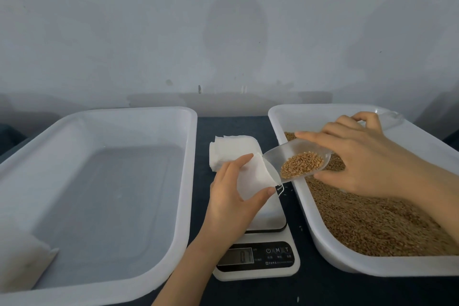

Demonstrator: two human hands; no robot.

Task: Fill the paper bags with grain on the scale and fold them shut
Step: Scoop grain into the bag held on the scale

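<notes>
My left hand [229,196] pinches a small white paper bag [253,177] over the kitchen scale [263,256], its mouth held open toward the right. My right hand [360,156] grips a clear plastic scoop [293,154] holding a small heap of brown grain [301,164], tilted with its lip right at the bag's mouth. A stack of empty white bags [231,146] lies on the far end of the scale's steel platform. The white tray on the right [347,258] holds loose grain [372,221]. The scale's display is lit.
A large white tray [173,117] stands on the left, with one filled white bag [22,263] leaning in its near-left corner. The trays and scale sit on a dark blue tabletop [310,288] against a pale wall. A few stray grains lie beside the scale.
</notes>
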